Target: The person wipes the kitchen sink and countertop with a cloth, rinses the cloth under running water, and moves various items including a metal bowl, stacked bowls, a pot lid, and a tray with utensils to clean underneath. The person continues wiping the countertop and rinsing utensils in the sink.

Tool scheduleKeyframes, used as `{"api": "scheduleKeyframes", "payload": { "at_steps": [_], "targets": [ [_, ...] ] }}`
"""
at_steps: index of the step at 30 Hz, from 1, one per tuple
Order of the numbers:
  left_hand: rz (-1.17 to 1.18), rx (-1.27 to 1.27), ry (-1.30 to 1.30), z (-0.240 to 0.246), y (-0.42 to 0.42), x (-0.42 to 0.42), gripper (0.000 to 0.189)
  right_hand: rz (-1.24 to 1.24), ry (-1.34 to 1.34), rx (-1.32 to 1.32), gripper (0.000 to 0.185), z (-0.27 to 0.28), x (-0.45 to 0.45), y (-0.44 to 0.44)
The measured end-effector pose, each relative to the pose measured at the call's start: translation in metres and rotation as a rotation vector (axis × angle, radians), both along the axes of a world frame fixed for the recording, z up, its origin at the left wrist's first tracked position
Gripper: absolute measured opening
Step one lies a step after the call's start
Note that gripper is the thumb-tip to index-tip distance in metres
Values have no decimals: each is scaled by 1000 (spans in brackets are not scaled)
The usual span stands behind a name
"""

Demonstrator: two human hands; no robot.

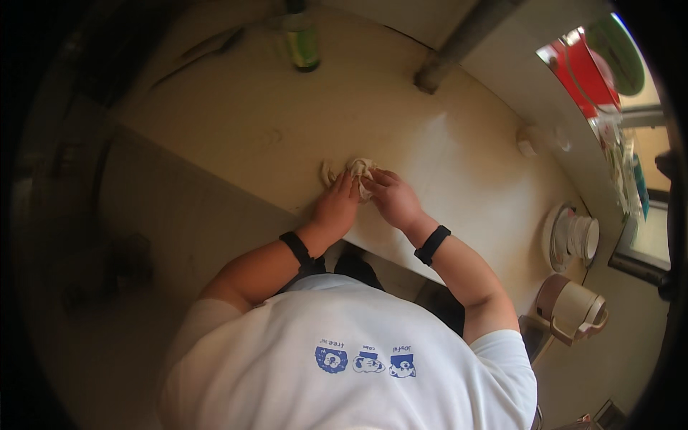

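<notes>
A crumpled whitish cloth [362,167] lies bunched on the pale tabletop [301,118], close to the edge on my side. My left hand [338,203] presses on it from the left, fingers pointing away from me. From the right, my right hand [395,200] grips the same cloth with its fingers bent over it. The fingertips of both hands nearly meet on the bundle. One loose end of the cloth sticks out to the left, beyond my left fingers. Parts of the cloth under the fingers are hidden.
A green bottle [302,45] stands at the far side. A thick pipe [457,48] meets the surface at the far right. Stacked bowls and plates [570,236] and a beige vacuum jug [572,306] stand to the right. Packages [586,75] sit by the window.
</notes>
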State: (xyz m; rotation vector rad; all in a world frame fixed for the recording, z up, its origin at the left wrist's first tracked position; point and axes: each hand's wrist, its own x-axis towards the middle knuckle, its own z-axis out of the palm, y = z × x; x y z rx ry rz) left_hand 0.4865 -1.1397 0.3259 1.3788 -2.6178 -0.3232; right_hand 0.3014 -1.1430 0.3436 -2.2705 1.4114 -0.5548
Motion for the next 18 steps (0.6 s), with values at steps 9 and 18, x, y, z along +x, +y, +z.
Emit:
{"api": "scheduleKeyframes", "payload": {
  "at_steps": [9,18],
  "targets": [
    [474,203,287,-12,-40,137,48,179,13,-61,35,-20,148,-79],
    [592,149,455,8,-136,213,38,70,112,-69,29,-15,259,-182]
  ]
}}
